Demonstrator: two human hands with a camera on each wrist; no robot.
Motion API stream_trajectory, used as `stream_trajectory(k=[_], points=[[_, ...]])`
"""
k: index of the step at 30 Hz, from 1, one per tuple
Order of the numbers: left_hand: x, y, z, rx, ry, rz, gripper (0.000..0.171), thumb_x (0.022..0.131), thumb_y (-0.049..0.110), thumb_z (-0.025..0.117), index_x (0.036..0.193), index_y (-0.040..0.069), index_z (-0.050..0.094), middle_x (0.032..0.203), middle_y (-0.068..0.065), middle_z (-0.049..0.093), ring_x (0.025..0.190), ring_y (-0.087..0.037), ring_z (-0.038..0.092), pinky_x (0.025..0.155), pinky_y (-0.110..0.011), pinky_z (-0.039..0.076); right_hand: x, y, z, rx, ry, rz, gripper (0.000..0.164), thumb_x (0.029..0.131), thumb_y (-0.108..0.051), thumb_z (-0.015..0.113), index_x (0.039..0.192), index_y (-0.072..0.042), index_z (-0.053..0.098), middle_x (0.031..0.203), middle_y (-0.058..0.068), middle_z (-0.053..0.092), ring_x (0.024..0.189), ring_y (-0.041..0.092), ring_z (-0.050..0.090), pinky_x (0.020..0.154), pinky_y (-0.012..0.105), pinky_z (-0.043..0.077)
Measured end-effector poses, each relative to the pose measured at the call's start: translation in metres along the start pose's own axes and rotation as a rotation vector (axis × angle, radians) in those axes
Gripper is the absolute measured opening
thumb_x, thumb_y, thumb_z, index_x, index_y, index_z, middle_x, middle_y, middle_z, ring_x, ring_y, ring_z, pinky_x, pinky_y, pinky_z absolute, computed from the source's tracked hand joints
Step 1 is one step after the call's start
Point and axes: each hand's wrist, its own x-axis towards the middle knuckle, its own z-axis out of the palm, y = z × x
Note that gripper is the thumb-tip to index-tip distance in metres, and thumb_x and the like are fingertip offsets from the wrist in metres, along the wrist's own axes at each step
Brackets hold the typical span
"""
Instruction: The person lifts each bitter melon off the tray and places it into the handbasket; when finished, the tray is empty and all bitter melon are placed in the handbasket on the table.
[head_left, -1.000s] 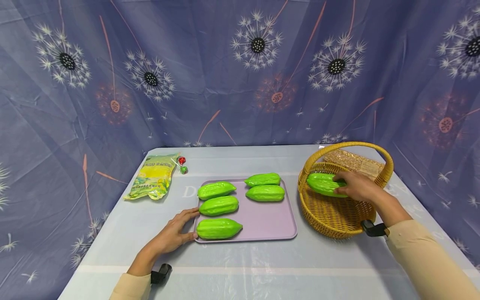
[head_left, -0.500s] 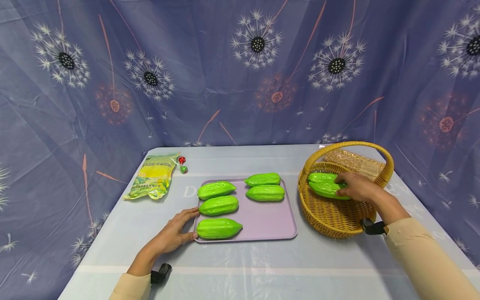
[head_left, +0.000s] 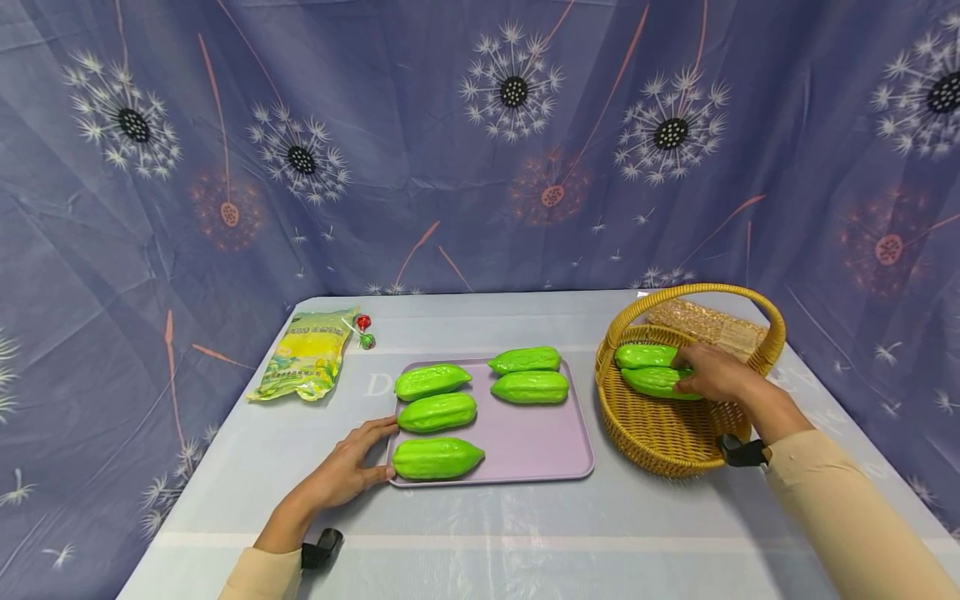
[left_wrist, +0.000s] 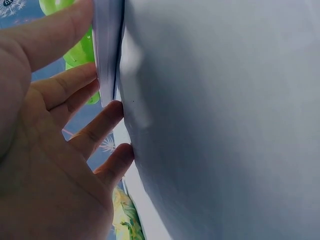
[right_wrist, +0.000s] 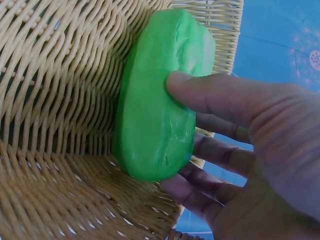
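Right hand in basket, thumb on fruit

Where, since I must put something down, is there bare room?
Free: front of table between sleeves; behind the tray, between lollipops and basket; the tray's right front. Crowded: the tray's left, three green fruits beside the left hand; the basket's back, two more, one in the right hand.

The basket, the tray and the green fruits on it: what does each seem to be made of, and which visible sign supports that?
Basket: woven wicker or rattan, possibly imitation, with a slight sheen; interlaced strands show.
Tray: probably smooth plastic, perhaps coated metal; even lilac colour, thin raised rim.
Green fruits: likely moulded plastic or foam; uniform bright green, glossy highlights.
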Motion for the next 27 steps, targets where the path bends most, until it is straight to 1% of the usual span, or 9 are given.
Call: stream_trajectory(k=[9, 15, 21, 27], points=[[-0.0007, 0.0001, -0.0004, 0.006, 0.003, 0.006, 0.062, 0.084, 0.025, 0.070, 0.138, 0.006, 0.045, 0.150, -0.009, 0.037, 0.139, -0.038, 0.030, 0.107, -0.064, 0.025, -0.0004, -0.0001, 0.0001, -0.031, -0.002, -0.002, 0.042, 0.079, -0.022, 0.074, 0.110, 0.004, 0.064, 0.108, 0.023, 0.063, 0.100, 0.042, 0.058, 0.080, 0.051, 0.048], [-0.0010, -0.0001, -0.0006, 0.026, 0.011, 0.022, 0.061, 0.084, 0.027, 0.069, 0.137, 0.007, 0.046, 0.149, -0.010, 0.038, 0.137, -0.039, 0.032, 0.105, -0.065, 0.026, 0.0005, -0.0004, 0.0002, -0.023, -0.020, 0.014, 0.041, 0.079, -0.020, 0.074, 0.111, 0.004, 0.063, 0.110, 0.024, 0.061, 0.100, 0.042, 0.057, 0.078, 0.049, 0.049], [-0.0011, -0.0001, -0.0005, 0.025, 0.012, 0.018, 0.062, 0.084, 0.028, 0.069, 0.137, 0.007, 0.046, 0.149, -0.010, 0.038, 0.137, -0.039, 0.032, 0.105, -0.065, 0.026, 0.0014, 0.0003, 0.0003, -0.012, -0.019, 0.014, 0.040, 0.079, -0.019, 0.074, 0.110, 0.004, 0.062, 0.109, 0.023, 0.061, 0.099, 0.041, 0.058, 0.077, 0.048, 0.049], [-0.0010, -0.0009, -0.0006, 0.016, 0.011, 0.016, 0.062, 0.084, 0.027, 0.070, 0.138, 0.006, 0.046, 0.150, -0.011, 0.037, 0.137, -0.039, 0.031, 0.105, -0.065, 0.026, 0.0020, -0.0002, -0.0006, -0.007, -0.025, 0.018, 0.042, 0.078, -0.021, 0.075, 0.111, 0.003, 0.062, 0.109, 0.023, 0.060, 0.098, 0.038, 0.057, 0.076, 0.047, 0.048]])
